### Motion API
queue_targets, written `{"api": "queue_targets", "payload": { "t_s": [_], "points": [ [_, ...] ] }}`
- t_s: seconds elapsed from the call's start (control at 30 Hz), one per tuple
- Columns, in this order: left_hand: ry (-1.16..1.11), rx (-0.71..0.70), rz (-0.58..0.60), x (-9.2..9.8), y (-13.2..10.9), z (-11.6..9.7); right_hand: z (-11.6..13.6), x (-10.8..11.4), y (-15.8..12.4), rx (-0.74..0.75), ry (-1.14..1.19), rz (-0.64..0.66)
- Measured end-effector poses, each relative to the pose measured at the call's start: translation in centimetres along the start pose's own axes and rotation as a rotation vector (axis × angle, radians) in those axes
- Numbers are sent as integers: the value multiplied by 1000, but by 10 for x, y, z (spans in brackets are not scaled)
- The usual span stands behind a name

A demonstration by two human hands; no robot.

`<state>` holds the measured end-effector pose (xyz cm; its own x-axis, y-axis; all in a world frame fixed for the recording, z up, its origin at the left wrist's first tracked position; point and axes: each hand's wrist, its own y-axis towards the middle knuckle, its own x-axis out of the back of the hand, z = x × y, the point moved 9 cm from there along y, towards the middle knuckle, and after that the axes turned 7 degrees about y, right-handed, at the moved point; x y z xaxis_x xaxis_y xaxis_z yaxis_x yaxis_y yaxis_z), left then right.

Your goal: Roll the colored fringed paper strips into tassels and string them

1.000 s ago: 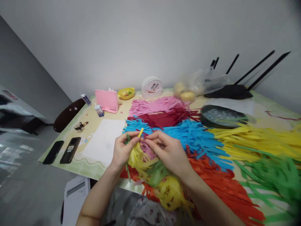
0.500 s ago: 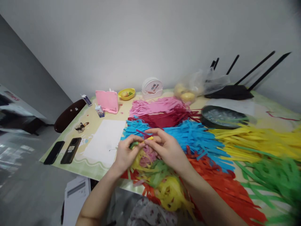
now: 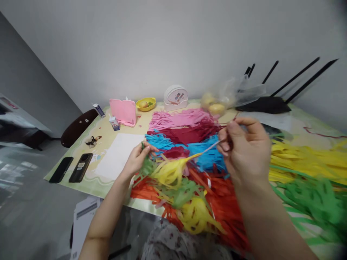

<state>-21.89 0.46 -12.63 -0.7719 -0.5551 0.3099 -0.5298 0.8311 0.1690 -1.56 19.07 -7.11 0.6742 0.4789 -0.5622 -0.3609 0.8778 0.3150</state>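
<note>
My right hand (image 3: pixel 245 153), raised at the right, pinches a thin pale string (image 3: pixel 210 147). The string runs down to the twisted top of a yellow paper tassel (image 3: pixel 169 171). My left hand (image 3: pixel 138 159) is closed on the narrow top of a green paper tassel (image 3: pixel 148 167). Below and between the hands lie a dark red tassel (image 3: pixel 176 152), a second green tassel (image 3: pixel 187 191) and another yellow tassel (image 3: pixel 196 215), bunched together near the table edge. Whether all of them hang on the string is hard to see.
Fringed paper lies in heaps: pink (image 3: pixel 181 119), crimson (image 3: pixel 187 134), blue (image 3: pixel 210 155), red (image 3: pixel 225 202), yellow (image 3: pixel 306 157) and green (image 3: pixel 311 202). White paper (image 3: pixel 116 155) and two phones (image 3: pixel 80 168) are at left. A pink tablet case (image 3: pixel 123 112) and yellow bowl (image 3: pixel 146 104) stand behind.
My hands have come apart. The right hand has swung up and right, drawing out the string. The left has shifted slightly left with the green tassel, and the yellow tassel now lies stretched between them.
</note>
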Motion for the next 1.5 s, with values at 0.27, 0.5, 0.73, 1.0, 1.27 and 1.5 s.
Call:
{"api": "queue_targets", "payload": {
  "t_s": [0.27,0.5,0.73,1.0,1.27,1.5],
  "points": [
    [427,-137,260,-10,-3,-46,-33,-64,-33,-71,-456,464],
    [306,-68,464,-46,-20,-47,-58,-107,-66,-113,-564,787],
    [627,-409,-221,-6,-34,-71,-52,-84,-55,-125,-467,522],
    [-171,0,-194,2,-30,-24,-44,-76,-63,-77,-522,496],
    [-500,135,-23,-19,-32,-9,-63,-83,-74,-167,-519,592],
    [-112,42,27,-18,-34,-23,-75,-80,-73,-345,-358,588]
  ]
}}
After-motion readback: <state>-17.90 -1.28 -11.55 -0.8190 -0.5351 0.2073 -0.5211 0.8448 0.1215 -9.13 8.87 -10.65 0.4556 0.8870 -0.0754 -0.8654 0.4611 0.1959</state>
